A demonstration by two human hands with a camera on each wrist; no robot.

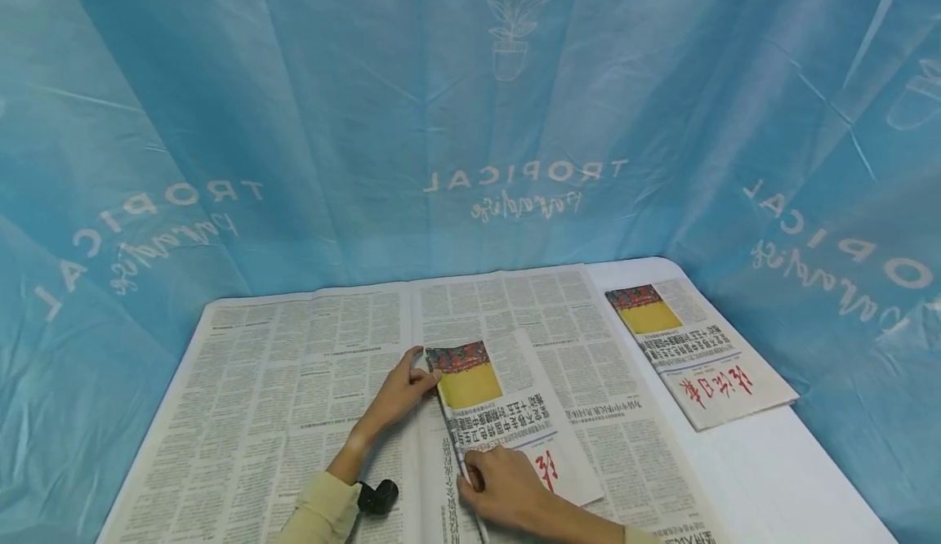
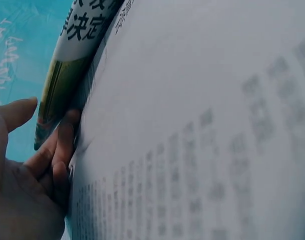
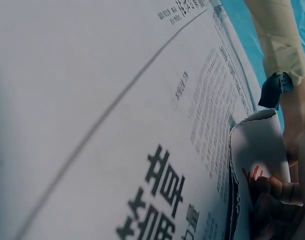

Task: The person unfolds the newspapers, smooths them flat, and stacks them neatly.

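Observation:
A folded newspaper (image 1: 507, 421), with a red and yellow picture at its far end, lies on spread newspaper sheets (image 1: 316, 372). At its far left corner, my left hand (image 1: 397, 393) holds the folded edge, thumb on the upper side. The left wrist view shows fingers (image 2: 62, 142) tucked beneath the raised fold (image 2: 67, 85). My right hand (image 1: 507, 483) grips the near part of the same left edge, its fingers curled over the red title characters. In the right wrist view the folded paper (image 3: 257, 145) bulges up beside these fingers (image 3: 277, 195).
A second folded newspaper (image 1: 698, 356) with the same picture lies on the white table (image 1: 779, 462) to the right. A black wrist device (image 1: 378, 497) sits at the left sleeve. Blue printed curtains (image 1: 441, 119) enclose the table's back and sides.

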